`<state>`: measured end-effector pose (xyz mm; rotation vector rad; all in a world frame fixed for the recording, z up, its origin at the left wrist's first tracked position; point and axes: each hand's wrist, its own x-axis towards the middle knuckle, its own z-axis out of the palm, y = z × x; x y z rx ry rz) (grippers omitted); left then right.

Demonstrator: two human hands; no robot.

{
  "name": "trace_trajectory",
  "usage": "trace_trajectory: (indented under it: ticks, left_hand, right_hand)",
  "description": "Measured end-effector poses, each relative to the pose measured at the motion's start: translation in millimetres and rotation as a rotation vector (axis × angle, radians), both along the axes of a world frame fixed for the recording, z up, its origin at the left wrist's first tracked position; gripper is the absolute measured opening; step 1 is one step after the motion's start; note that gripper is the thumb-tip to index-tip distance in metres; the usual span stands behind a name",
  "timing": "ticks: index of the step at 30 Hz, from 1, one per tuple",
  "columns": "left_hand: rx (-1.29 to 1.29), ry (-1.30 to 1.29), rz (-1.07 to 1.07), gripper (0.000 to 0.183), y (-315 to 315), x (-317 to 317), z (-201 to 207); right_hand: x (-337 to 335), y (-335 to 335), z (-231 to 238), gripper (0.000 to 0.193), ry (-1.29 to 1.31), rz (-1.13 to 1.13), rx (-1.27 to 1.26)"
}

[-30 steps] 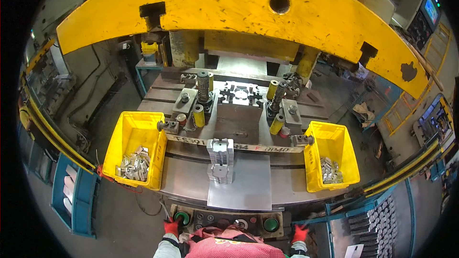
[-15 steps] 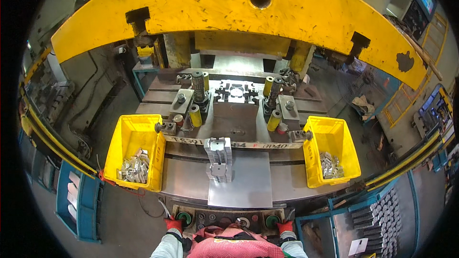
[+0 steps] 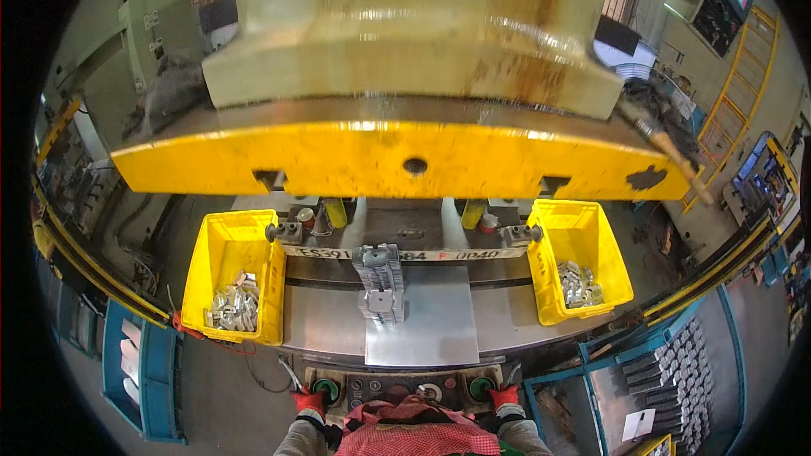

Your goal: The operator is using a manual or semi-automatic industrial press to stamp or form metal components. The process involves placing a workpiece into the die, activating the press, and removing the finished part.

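My left hand (image 3: 310, 400), in a red glove, rests against the left end of the control panel (image 3: 384, 385), next to a green button (image 3: 326, 389). At the panel's other end my right hand (image 3: 505, 397), also red-gloved, is beside a second green button (image 3: 481, 388). The fingers are too small and partly hidden to make out their pose. Ahead of the panel, two stacks of grey metal parts (image 3: 382, 304) stand on a bare metal sheet (image 3: 431, 342). Behind them the press's yellow ram (image 3: 363, 160) is lowered, covering the die.
Yellow bins (image 3: 193, 287) (image 3: 621, 287) with small metal pieces flank the press bed. A blue rack (image 3: 160, 388) stands at left. At right, a table (image 3: 604, 397) bears rows of metal parts. Yellow rails (image 3: 101, 274) run along both sides.
The yellow ram has come down, hiding the die and most of its guide posts. Both hands stay at the control panel beside the green buttons. The stacks remain in place.
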<state>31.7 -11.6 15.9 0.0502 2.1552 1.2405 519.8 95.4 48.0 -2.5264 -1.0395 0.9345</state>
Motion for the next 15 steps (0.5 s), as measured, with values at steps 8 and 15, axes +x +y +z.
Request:
trace_trajectory:
  ticks: [8, 15]
  left_hand:
    - [0.08, -0.068, 0.045, 0.109, -4.5, -16.4, -16.4]
    - [0.319, -0.513, 0.166, 0.05, -45.2, -3.4, 1.6]
  right_hand:
    - [-2.9, -2.4, -9.6, 0.114, -0.009, 0.015, 0.035]
    - [21.2, -8.7, -18.2, 0.039, 0.502, -0.372, 0.502]
